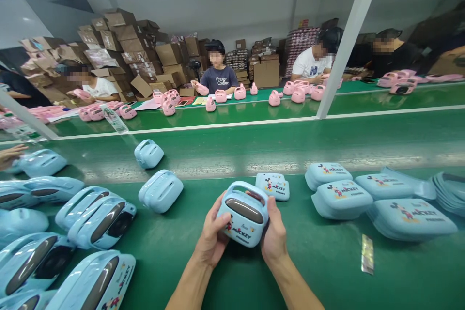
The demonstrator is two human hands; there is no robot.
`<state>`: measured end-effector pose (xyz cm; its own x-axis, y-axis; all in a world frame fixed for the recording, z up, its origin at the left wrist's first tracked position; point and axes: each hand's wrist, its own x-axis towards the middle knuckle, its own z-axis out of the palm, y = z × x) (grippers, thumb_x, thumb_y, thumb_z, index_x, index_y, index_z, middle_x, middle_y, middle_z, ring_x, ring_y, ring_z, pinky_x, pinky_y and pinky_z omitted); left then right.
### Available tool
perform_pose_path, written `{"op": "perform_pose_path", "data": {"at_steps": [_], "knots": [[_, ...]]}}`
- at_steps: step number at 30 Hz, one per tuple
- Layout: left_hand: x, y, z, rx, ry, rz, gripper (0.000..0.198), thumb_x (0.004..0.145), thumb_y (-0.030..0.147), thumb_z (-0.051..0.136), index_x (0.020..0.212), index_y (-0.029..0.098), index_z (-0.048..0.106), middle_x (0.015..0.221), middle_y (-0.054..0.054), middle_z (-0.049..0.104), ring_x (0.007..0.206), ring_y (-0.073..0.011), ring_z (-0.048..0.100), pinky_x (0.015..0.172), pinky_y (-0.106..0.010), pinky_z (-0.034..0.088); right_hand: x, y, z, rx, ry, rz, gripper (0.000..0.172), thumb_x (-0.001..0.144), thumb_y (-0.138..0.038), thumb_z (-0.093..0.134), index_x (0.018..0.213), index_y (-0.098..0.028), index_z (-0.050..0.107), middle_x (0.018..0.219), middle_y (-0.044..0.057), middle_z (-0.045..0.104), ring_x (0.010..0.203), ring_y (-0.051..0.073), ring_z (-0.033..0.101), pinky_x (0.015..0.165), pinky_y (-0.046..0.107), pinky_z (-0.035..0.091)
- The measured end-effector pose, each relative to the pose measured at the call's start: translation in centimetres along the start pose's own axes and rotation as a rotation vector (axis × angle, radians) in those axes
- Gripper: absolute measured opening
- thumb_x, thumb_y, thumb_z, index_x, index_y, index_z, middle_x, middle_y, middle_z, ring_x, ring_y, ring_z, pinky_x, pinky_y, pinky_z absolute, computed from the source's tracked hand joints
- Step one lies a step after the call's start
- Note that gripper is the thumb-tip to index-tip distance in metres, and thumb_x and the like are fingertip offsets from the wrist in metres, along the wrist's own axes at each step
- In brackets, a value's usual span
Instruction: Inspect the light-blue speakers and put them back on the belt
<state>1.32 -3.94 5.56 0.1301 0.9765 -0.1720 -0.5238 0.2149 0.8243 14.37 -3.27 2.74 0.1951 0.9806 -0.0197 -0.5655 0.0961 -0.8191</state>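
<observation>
While both hands grip it, the light-blue case [244,215] sits up off the green counter [327,271], centre-front, w/ its handle on top and a grey-brown oval panel facing the camera. Left hand [212,235] wraps the case's left side, thumb on the front near the cartoon print; its fingers are curled tight against the shell, not spread. Right hand [273,235] clamps the right side, thumb up by the handle base, fingers pressed together behind the case & mostly hidden.

Just behind the held case lies a flat blue cover [273,185] w/ the same cartoon mouse print, apart from the hands. To the right, a cluster of printed blue covers [378,198] lie overlapping, and further right a stack of thin blue shells [450,191] at the frame edge. A small foil strip [367,254] lies alone on the counter, right of the right forearm.

Left side: a crowd of assembled blue cases [96,215], several showing dark oval panels; two plain blue backs [160,191] and [148,153] sit nearer the middle belt [290,145].

Across the belt, other people are seated at the far counter w/ pink cases [240,92] in a row; cardboard boxes [119,34] are piled behind. Another person's hand [10,154] shows at the far left edge.
</observation>
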Motion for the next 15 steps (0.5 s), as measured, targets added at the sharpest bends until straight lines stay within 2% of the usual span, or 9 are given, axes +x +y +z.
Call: {"op": "perform_pose_path", "data": {"at_steps": [3, 5, 7, 8, 11, 15], "knots": [[-0.1, -0.6, 0.8, 0.174, -0.015, 0.096, 0.062, 0.069, 0.042, 0.082, 0.125, 0.02, 0.064, 0.109, -0.009, 0.074, 0.105, -0.0304, 0.067, 0.088, -0.034, 0.051, 0.6, 0.4, -0.7, -0.243, 0.091, -0.119, 0.072, 0.099, -0.067, 0.031, 0.102, -0.011, 0.076, 0.085, 0.012, 0.078, 0.08, 0.029, 0.074, 0.07, 0.037, 0.058], [0.2, -1.1, 1.0, 0.335, 0.063, 0.206, 0.053, 0.082, 0.058, 0.065, 0.115, 0.017, 0.068, 0.101, -0.009, 0.074, 0.095, -0.0286, 0.068, 0.082, -0.034, 0.052, 0.8, 0.3, -1.1, -0.4, 0.076, -0.225, 0.073, 0.097, -0.069, 0.033, 0.097, -0.012, 0.077, 0.085, 0.012, 0.078, 0.079, 0.028, 0.073, 0.068, 0.034, 0.056], [0.8, -1.6, 1.0, 0.473, 0.169, 0.307, 0.06, 0.09, 0.068, 0.044, 0.101, 0.016, 0.071, 0.09, -0.009, 0.074, 0.082, -0.0258, 0.066, 0.074, -0.033, 0.05, 0.9, 0.0, -1.4, -0.486, 0.025, -0.288, 0.072, 0.092, -0.074, 0.039, 0.092, -0.015, 0.079, 0.087, 0.011, 0.078, 0.08, 0.028, 0.072, 0.07, 0.033, 0.054], [1.1, -1.8, 1.1, 0.523, 0.213, 0.348, 0.062, 0.09, 0.07, 0.041, 0.094, 0.016, 0.072, 0.085, -0.008, 0.073, 0.077, -0.0245, 0.064, 0.07, -0.032, 0.048, 0.8, -0.2, -1.5, -0.51, 0.003, -0.302, 0.072, 0.09, -0.076, 0.041, 0.089, -0.016, 0.08, 0.087, 0.01, 0.078, 0.08, 0.028, 0.072, 0.071, 0.033, 0.053], [1.7, -2.1, 1.3, 0.609, 0.287, 0.431, 0.055, 0.086, 0.068, 0.049, 0.078, 0.02, 0.074, 0.074, -0.005, 0.07, 0.071, -0.0232, 0.058, 0.068, -0.031, 0.043, 0.7, -0.5, -1.5, -0.592, -0.004, -0.325, 0.073, 0.093, -0.073, 0.035, 0.089, -0.017, 0.081, 0.088, 0.011, 0.079, 0.082, 0.028, 0.072, 0.075, 0.033, 0.052], [1.4, -2.3, 2.1, 0.663, 0.355, 0.5, 0.042, 0.088, 0.056, 0.051, 0.075, 0.023, 0.075, 0.07, -0.004, 0.07, 0.068, -0.0235, 0.058, 0.066, -0.03, 0.041, 0.7, -0.5, -1.3, -0.666, 0.075, -0.325, 0.074, 0.098, -0.068, 0.028, 0.087, -0.015, 0.079, 0.084, 0.013, 0.079, 0.08, 0.029, 0.072, 0.073, 0.034, 0.05]]}}
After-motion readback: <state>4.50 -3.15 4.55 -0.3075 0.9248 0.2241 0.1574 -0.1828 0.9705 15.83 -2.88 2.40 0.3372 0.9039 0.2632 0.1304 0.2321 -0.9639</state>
